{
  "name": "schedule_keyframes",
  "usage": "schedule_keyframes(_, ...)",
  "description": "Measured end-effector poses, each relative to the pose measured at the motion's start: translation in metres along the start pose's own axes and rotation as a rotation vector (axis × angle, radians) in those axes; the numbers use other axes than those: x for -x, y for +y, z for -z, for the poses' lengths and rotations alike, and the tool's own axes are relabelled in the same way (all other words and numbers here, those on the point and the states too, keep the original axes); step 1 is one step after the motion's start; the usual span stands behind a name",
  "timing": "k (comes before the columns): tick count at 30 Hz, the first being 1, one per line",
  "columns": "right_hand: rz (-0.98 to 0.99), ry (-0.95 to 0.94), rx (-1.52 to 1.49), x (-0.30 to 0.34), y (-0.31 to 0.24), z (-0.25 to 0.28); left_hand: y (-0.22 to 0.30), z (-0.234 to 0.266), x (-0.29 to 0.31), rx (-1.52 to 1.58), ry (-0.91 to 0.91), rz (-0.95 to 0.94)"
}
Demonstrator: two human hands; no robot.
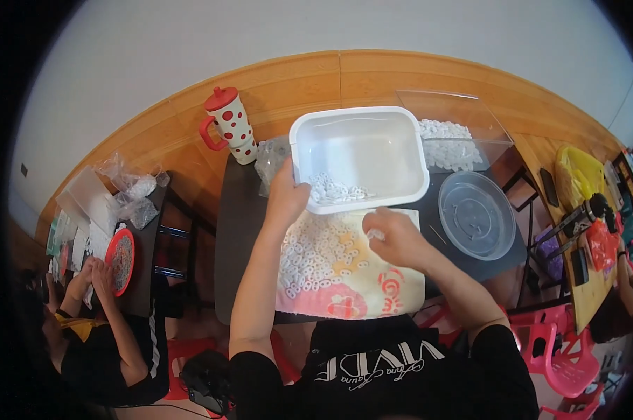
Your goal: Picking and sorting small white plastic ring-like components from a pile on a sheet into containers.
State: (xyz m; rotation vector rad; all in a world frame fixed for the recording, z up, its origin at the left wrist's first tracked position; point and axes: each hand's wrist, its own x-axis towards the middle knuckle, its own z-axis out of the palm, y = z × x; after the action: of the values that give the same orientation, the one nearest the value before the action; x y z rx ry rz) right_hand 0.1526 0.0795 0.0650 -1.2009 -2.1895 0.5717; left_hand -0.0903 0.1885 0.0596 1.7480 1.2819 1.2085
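Note:
My left hand (287, 196) is closed on the near left corner of a white plastic basin (405, 194), which tilts toward me. Small white ring-like pieces (334, 189) have gathered in the basin's near left corner. Below it, many similar loose pieces (309, 259) are spread over a yellow and pink patterned towel (400, 280). My right hand (395, 239) hovers over the towel's right side, just under the basin's near edge. Its fingers are curled round a few white pieces (376, 234), partly hidden by the fingers.
A round clear tub or lid (476, 217) lies on the dark table (250, 231) at right. Behind it stands a clear bin (456, 101) with white pieces. A red-dotted tumbler (232, 126) stands far left. Another person (113, 336) works at a table with a red tray (124, 252).

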Motion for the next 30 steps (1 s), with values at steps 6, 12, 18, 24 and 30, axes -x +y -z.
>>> schedule_keyframes(6,-0.028,0.012,-0.012,0.019,0.02,-0.03,-0.002,0.004,-0.005,0.1,0.007,0.098)
schedule_keyframes(12,0.092,-0.058,-0.283,0.027,0.03,-0.027,0.01,0.009,-0.01,0.163,0.052,0.289)
schedule_keyframes(18,-0.056,0.027,-0.457,0.044,0.035,-0.011,0.008,0.014,0.005,0.295,0.069,0.189)
schedule_keyframes(24,-0.048,0.111,-0.067,0.073,0.031,-0.014,0.031,0.001,0.097,-0.231,0.175,-0.231)
schedule_keyframes(30,0.09,0.154,-0.174,0.053,0.02,-0.016,0.049,-0.057,0.16,-0.231,-0.148,-0.307)
